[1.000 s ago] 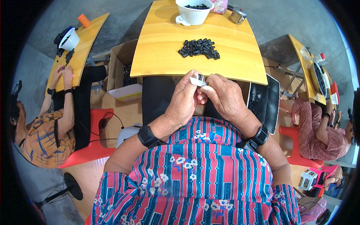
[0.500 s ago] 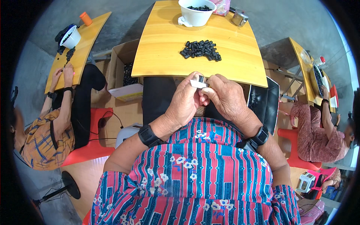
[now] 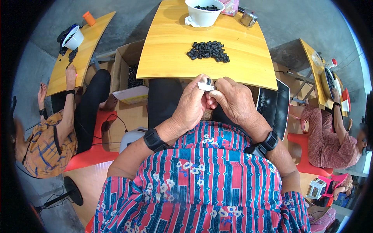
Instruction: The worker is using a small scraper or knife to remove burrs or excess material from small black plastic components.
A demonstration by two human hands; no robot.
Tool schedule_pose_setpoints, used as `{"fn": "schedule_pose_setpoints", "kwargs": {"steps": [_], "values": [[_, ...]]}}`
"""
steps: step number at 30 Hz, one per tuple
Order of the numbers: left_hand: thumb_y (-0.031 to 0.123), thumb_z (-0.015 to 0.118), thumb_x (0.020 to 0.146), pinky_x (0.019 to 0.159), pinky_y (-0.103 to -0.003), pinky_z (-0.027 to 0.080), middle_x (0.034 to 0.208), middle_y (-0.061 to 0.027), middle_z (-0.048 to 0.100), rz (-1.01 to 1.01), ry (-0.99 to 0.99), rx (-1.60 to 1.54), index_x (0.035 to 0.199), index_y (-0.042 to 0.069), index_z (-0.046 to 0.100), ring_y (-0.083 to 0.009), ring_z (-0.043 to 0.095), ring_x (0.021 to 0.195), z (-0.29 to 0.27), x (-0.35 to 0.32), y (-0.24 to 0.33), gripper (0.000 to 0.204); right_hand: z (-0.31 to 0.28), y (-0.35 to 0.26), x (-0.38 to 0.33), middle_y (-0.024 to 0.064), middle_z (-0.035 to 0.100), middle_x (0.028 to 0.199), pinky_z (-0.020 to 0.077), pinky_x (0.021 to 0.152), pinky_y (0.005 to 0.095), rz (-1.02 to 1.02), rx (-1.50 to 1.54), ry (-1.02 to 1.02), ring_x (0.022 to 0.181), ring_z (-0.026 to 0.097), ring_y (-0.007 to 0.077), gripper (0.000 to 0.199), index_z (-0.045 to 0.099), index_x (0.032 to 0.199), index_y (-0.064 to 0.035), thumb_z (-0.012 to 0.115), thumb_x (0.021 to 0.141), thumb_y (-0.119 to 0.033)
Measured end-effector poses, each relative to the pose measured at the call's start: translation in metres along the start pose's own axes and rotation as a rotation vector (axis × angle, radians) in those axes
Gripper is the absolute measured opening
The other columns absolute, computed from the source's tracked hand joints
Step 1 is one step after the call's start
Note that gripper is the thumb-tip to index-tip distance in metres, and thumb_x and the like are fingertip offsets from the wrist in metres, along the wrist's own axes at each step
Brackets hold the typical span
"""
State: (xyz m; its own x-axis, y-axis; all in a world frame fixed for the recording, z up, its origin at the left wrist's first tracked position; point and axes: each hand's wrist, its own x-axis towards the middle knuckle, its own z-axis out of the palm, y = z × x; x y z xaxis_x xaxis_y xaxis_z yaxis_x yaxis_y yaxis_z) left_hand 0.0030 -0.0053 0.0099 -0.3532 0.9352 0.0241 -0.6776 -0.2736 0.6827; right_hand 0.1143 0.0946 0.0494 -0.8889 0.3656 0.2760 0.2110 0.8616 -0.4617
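Note:
My left hand (image 3: 191, 105) is closed, thumb and fingers pinched around a small black cylindrical piece (image 3: 209, 81) just off the table's near edge. From the closed right hand (image 3: 237, 100) a flat, silvery blade (image 3: 205, 87) juts leftward against that piece. The right thumb presses close to the blade; its grip end is hidden by the fingers. Both hands meet above my lap. Beyond them, a loose pile of similar small black pieces (image 3: 208, 51) lies on the yellow wooden table (image 3: 167, 50).
At the table's far side stand a white tub (image 3: 204, 17) of black pieces, a pink bag (image 3: 230, 7) and a metal canister (image 3: 248, 18). A cardboard box (image 3: 124, 58) of black parts sits left, below the tabletop. Co-workers sit at tables on both sides.
My hands, the blade and the black piece hold nearly the same place. On the left, the co-worker's left hand has moved off their table, away from the other hand.

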Motion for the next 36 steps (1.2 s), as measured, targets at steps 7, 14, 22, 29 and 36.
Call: {"fn": "schedule_pose_setpoints", "kwargs": {"steps": [7, 14, 22, 29, 36], "values": [[0.036, 0.039, 0.101, 0.063, -0.026, 0.045, 0.073, 0.0007, 0.043, 0.015, -0.008, 0.030, 0.093, 0.010, 0.047, -0.0086, 0.046, 0.065, -0.002, 0.000, -0.002, 0.028, 0.001, 0.004, 0.000, 0.0126, 0.058, 0.080, 0.0484, 0.067, 0.0422, -0.038, 0.026, 0.005, 0.076, 0.060, 0.0333, 0.023, 0.056, 0.090, -0.0065, 0.058, 0.088, -0.029], [0.035, 0.039, 0.101, 0.065, -0.026, 0.047, 0.075, 0.0006, 0.044, 0.014, -0.033, 0.021, 0.095, 0.011, 0.047, -0.0085, 0.047, 0.067, -0.005, 0.000, -0.004, 0.027, 0.002, 0.003, -0.002, 0.0138, 0.057, 0.080, 0.0474, 0.066, 0.0429, 0.000, 0.071, 0.010, 0.075, 0.060, 0.0342, 0.023, 0.055, 0.088, -0.0059, 0.057, 0.089, -0.029], [0.024, 0.038, 0.101, 0.080, -0.028, 0.046, 0.091, -0.0011, 0.050, 0.043, -0.141, -0.075, 0.104, 0.008, 0.048, -0.0096, 0.051, 0.087, -0.013, 0.001, -0.009, 0.019, 0.002, 0.003, -0.002, 0.0147, 0.057, 0.079, 0.0468, 0.066, 0.0432, 0.025, 0.083, 0.000, 0.075, 0.059, 0.0349, 0.025, 0.055, 0.087, -0.0050, 0.056, 0.089, -0.030], [0.023, 0.038, 0.101, 0.082, -0.028, 0.044, 0.090, -0.0009, 0.049, 0.039, -0.127, -0.064, 0.102, 0.008, 0.047, -0.0091, 0.049, 0.086, -0.012, 0.002, -0.009, 0.017, 0.006, 0.004, -0.004, 0.0158, 0.057, 0.078, 0.0461, 0.066, 0.0443, 0.074, 0.148, -0.007, 0.075, 0.059, 0.0365, 0.027, 0.055, 0.086, -0.0045, 0.055, 0.090, -0.031], [0.023, 0.038, 0.100, 0.082, -0.029, 0.044, 0.093, -0.0018, 0.049, 0.039, -0.207, -0.132, 0.103, 0.008, 0.047, -0.0099, 0.049, 0.088, -0.016, 0.002, -0.012, 0.018, 0.000, 0.001, -0.005, 0.0146, 0.057, 0.080, 0.0468, 0.067, 0.0437, 0.052, 0.066, -0.007, 0.077, 0.059, 0.0356, 0.024, 0.055, 0.088, -0.0056, 0.057, 0.089, -0.030]]}}
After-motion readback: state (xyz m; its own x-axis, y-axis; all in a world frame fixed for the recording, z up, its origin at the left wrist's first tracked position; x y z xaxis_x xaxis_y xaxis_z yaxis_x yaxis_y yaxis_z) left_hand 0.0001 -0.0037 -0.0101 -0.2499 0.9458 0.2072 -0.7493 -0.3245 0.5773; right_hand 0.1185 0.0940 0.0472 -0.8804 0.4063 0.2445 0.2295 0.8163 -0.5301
